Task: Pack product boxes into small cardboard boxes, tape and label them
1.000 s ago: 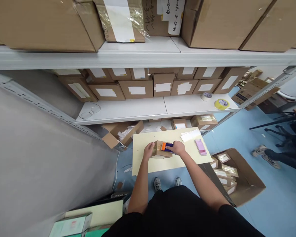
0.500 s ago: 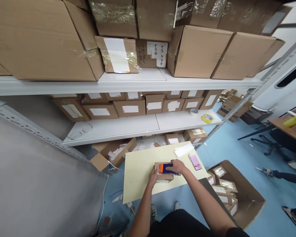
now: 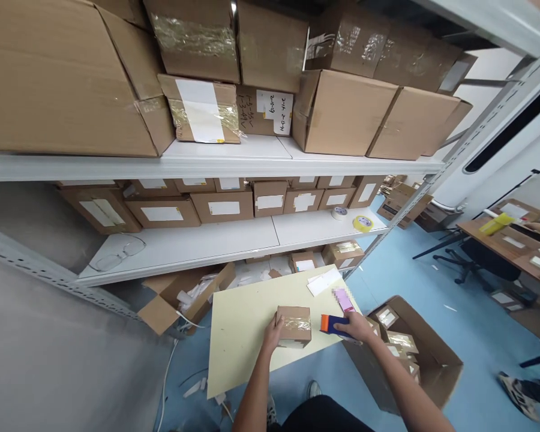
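Observation:
A small cardboard box (image 3: 293, 325) sits on the pale yellow tabletop (image 3: 238, 321), with shiny clear tape across its upper face. My left hand (image 3: 273, 333) grips the box at its left side, the thumb over the upper edge. To the right of the box, my right hand (image 3: 356, 327) is closed around a blue and orange tape dispenser (image 3: 333, 324), apart from the box and close to the table's right edge. A pinkish-purple item (image 3: 343, 300), partly blurred out, lies just beyond the dispenser. White paper sheets (image 3: 323, 281) rest at the table's far right corner.
A large open carton (image 3: 441, 372) of small taped boxes stands on the floor at right. Ahead, a shelf rack (image 3: 234, 243) holds boxes, tape rolls (image 3: 363, 224) and glasses (image 3: 117, 255). Another open box (image 3: 162, 309) stands at left. Someone's foot (image 3: 517, 393) shows at far right.
My right hand has moved the tape dispenser off the box top to the right, so the taped top now shows. My left hand stays on the box. The view has shifted slightly right.

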A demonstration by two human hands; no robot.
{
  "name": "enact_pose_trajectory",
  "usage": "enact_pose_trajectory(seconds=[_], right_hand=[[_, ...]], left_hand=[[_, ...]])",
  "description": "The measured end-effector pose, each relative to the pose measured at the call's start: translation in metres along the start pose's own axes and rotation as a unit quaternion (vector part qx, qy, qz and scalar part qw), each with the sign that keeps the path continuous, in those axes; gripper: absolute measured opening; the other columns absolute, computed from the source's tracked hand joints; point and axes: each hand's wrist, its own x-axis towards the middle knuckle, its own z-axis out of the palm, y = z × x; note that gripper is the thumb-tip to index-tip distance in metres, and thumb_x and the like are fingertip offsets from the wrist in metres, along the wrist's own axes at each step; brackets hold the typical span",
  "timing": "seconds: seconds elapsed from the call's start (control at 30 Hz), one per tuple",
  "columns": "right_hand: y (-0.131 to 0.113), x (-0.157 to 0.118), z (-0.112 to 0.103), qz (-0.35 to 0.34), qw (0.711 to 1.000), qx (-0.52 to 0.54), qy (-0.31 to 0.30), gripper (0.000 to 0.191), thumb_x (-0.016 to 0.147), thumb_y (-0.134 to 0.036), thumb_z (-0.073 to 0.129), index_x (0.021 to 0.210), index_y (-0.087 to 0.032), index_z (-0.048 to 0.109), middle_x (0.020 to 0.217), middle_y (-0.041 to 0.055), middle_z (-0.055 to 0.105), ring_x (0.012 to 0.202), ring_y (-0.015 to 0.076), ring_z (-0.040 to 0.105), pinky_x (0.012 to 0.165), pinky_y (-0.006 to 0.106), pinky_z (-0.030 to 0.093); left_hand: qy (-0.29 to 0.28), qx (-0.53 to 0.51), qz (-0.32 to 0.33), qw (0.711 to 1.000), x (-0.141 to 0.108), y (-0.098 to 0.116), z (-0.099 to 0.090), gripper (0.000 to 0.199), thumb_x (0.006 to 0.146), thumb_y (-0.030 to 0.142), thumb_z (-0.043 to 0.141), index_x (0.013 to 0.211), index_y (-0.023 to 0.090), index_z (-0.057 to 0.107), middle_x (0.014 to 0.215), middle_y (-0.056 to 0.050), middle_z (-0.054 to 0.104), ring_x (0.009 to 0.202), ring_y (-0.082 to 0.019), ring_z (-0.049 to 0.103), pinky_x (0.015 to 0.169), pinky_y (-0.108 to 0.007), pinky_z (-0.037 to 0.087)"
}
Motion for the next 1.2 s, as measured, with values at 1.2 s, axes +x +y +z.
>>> enact_pose_trajectory(seconds=[1.2], right_hand=[[-0.095, 0.04, 0.039, -0.081, 0.992, -0.062, -0.079, 0.049, 0.076, -0.063, 0.077, 0.098, -0.019, 0.078, 0.102, 0.0129, 0.079, 0.093, 0.0274, 0.073, 0.07, 0.028, 0.045]], left_hand=[[0.115, 0.243, -0.108, 0.957, -0.008, -0.036, 0.003, 0.074, 0.099, 0.066, 0.032, 0.157, 0.021, 0.044, 0.132, -0.018, 0.071, 0.122, -0.036, 0.068, 0.106, -0.047, 0.049]])
